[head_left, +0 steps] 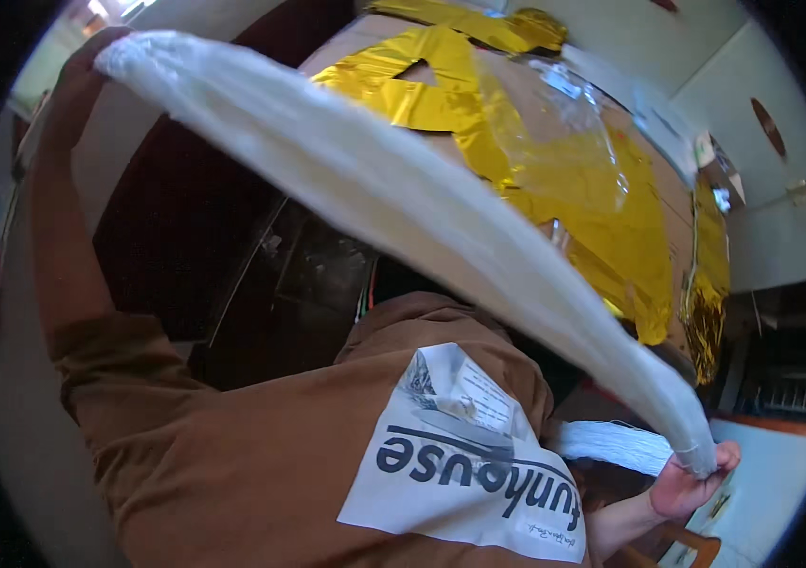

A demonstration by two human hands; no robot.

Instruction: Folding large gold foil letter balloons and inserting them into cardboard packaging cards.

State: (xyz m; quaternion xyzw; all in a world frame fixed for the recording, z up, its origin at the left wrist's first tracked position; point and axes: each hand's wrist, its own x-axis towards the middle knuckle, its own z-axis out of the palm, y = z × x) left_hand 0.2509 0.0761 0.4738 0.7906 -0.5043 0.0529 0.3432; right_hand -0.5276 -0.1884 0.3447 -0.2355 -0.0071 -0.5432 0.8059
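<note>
A long, whitish, slightly see-through bundle [365, 170] stretches diagonally between my two raised hands; whether it is thin plastic or fine fibre, I cannot tell. My left hand [81, 78], in shadow at the upper left, is closed on its far end. At the lower right my right hand [691, 485] grips the other end, fingers curled round where the bundle narrows. Beside that hand, partly behind the bundle, shows a hank of white strands [616, 445]. My left arm is stretched far out, and the bundle hangs clear above my lap.
Ahead stands a table [441, 145] with a brown top. Shiny gold foil sheets [583, 227] and clear plastic film [559, 123] lie across it, and a gold fringe [704, 331] hangs at its right. A dark brown chair-like surface [185, 227] is at the left. A wooden piece [696, 547] shows at lower right.
</note>
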